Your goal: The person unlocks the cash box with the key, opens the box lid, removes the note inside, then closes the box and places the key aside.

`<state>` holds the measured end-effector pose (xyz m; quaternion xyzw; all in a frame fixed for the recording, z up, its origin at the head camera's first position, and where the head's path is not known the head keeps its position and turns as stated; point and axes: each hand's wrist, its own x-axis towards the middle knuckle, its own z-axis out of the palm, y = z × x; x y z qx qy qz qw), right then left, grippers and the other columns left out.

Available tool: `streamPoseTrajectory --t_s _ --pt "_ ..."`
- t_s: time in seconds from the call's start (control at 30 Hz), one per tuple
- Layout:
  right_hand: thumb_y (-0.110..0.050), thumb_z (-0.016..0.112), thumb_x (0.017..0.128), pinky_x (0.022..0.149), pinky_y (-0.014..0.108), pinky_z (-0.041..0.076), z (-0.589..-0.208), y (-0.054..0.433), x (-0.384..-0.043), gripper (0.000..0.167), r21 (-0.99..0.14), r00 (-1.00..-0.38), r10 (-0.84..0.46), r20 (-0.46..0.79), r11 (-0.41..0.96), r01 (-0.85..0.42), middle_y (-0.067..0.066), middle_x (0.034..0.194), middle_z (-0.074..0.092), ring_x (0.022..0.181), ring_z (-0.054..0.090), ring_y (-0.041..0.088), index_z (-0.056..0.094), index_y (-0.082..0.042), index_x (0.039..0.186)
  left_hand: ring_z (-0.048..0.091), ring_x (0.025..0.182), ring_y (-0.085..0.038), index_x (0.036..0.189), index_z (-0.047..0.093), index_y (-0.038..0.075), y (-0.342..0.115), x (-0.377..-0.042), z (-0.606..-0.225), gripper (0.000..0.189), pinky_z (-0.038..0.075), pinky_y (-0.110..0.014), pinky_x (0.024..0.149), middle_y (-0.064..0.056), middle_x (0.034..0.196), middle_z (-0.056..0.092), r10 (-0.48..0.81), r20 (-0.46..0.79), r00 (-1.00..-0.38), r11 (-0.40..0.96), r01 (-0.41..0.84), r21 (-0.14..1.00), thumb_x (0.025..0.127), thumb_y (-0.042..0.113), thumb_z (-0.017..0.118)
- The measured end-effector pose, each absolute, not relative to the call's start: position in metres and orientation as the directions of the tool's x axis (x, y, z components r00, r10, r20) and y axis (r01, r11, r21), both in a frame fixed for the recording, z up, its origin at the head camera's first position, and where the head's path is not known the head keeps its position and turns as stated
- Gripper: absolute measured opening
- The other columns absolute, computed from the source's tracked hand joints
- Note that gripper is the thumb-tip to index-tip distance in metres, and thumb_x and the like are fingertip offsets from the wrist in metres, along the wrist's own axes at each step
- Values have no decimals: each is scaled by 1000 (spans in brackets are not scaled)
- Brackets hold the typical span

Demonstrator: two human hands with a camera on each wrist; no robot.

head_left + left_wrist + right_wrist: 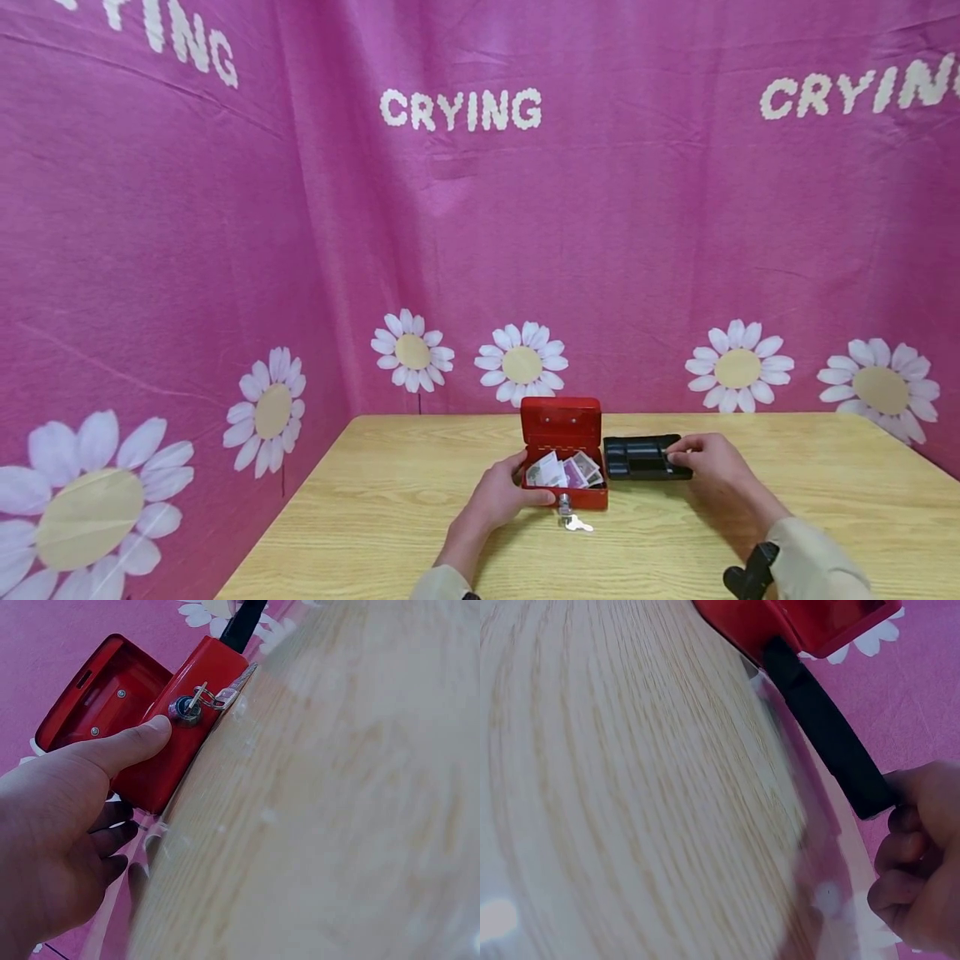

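A small red cash box (pixel 592 499) stands on the table with its lid (pixel 561 418) raised. Banknotes (pixel 573 473) lie fanned out inside it. My left hand (pixel 498 495) grips the box at its left front corner, thumb (pixel 142 740) on the front face near the lock (pixel 184 711) and the other fingers round the side. Keys (pixel 578 523) hang from the lock on a ring. Beside the box, my right hand (pixel 712 461) pinches the right end of a black compartment tray (pixel 643 457). The tray's left end is right at the box's side.
The light wooden table (pixel 360 492) reaches back to a pink cloth backdrop (pixel 600 250) printed with daisies and white lettering. Another pink cloth wall (pixel 150 250) runs along the left. A black strapped device (pixel 752 573) sits on the right wrist.
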<state>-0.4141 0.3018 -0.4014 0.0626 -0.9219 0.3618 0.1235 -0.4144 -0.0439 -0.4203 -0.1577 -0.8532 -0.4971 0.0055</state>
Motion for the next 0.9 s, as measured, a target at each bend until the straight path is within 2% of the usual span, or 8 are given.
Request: streamPoseTrajectory --t_s 0.43,0.57,0.67,0.9 --pt "-10 62 93 75 33 44 -399 306 -412 19 -611 -970 -20 242 774 -168 21 103 70 88 55 23 74 3 101 53 131 -32 148 45 5 -43 -411 -418 85 41 -54 111 -15 143 57 266 178 -947 454 286 844 77 29 86" --pt "-10 63 93 79 44 51 -401 308 -411 19 -546 -971 -21 239 824 -152 26 110 68 95 60 32 74 2 104 52 133 -33 148 45 4 -42 -412 -419 86 41 -53 111 -15 144 56 266 179 -947 459 288 841 77 30 86" --pt "-11 63 94 85 50 52 -403 309 -411 20 -526 -970 -20 242 837 -148 27 112 68 101 62 36 74 1 105 52 133 -33 148 45 4 -42 -412 -419 86 41 -53 112 -15 144 56 265 180 -947 458 288 841 77 30 86" --pt "-15 64 92 71 32 46 -401 304 -411 21 -553 -970 0 244 822 -139 22 108 70 89 60 26 74 -1 105 57 127 -29 147 45 1 -44 -413 -421 85 44 -50 109 -16 140 59 288 206 -935 445 321 836 78 27 85"
